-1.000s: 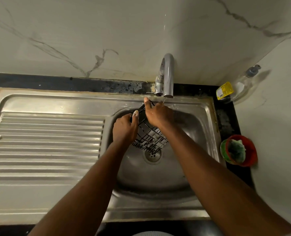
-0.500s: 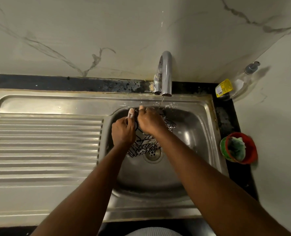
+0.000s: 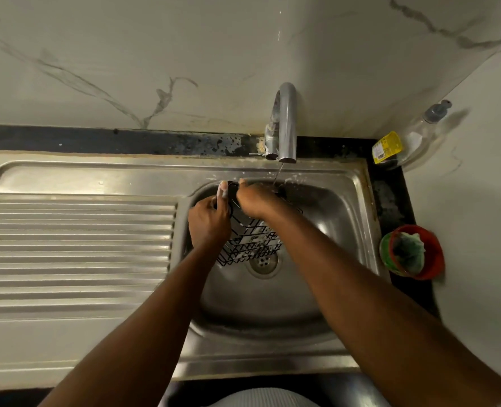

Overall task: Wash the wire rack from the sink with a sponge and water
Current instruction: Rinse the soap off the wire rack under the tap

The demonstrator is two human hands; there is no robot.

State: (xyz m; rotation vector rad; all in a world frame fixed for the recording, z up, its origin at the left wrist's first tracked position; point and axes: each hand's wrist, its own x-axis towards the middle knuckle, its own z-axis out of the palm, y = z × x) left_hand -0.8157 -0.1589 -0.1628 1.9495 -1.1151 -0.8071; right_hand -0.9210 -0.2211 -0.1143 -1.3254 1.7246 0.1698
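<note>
Fingers (image 3: 223, 191) of the left hand (image 3: 209, 221) curl round the left edge of the wire rack (image 3: 252, 243). The right hand (image 3: 255, 201) grips its top rim, and I can't see a sponge in it. The rack sits tilted in the sink (image 3: 331, 218) at frame centre, above the drain (image 3: 263, 261), under a thin stream from the tap (image 3: 286, 121). It looks like rinsing. Next, I'd guess, the rack needs turning so water reaches the lower wires.

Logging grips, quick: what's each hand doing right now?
Left hand: grips the wire rack at its left edge.
Right hand: fingers curled over the rack's upper rim, gripping it.
</note>
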